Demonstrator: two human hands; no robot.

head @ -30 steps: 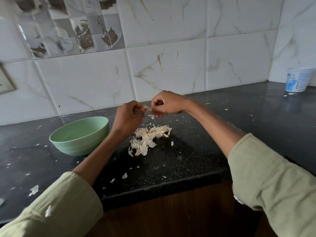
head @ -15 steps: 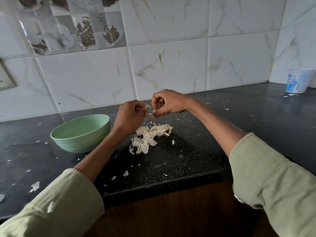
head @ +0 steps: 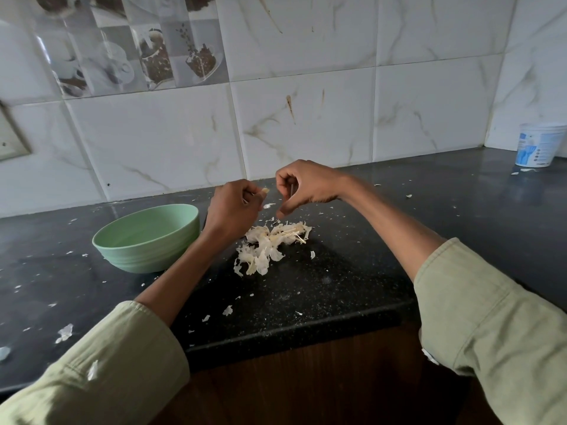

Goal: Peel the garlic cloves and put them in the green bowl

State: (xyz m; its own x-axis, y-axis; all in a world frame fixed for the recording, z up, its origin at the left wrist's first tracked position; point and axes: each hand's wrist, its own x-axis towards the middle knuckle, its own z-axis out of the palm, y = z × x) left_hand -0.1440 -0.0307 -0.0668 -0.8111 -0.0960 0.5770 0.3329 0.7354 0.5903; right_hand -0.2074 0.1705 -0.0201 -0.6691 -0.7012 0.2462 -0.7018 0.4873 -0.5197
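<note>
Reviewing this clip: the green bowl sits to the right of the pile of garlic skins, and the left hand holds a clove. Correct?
Not quite. The head view shows the green bowl left of the pile of garlic skins, not right. The left hand does hold a clove.

Green bowl [head: 147, 240], black speckled counter [head: 337, 280], white-marbled tiles [head: 306, 124]

- Behind the fingers [head: 287, 182] rises a wall [head: 306, 87] of large white tiles veined in grey and brown.
- Up and to the left of the fingers, a patterned tile [head: 132, 41] shows cups and coffee beans.
- Far left of the fingers, a pale plate [head: 9, 139] is fixed to the wall.
- Below the fingers lies a dark speckled bench [head: 322, 280] with a rounded front edge.
- Under that edge is a brown wooden front [head: 306, 381].
- Far right of the fingers, a white tub [head: 538, 145] stands in the corner.
- The light is dim and soft.
</note>
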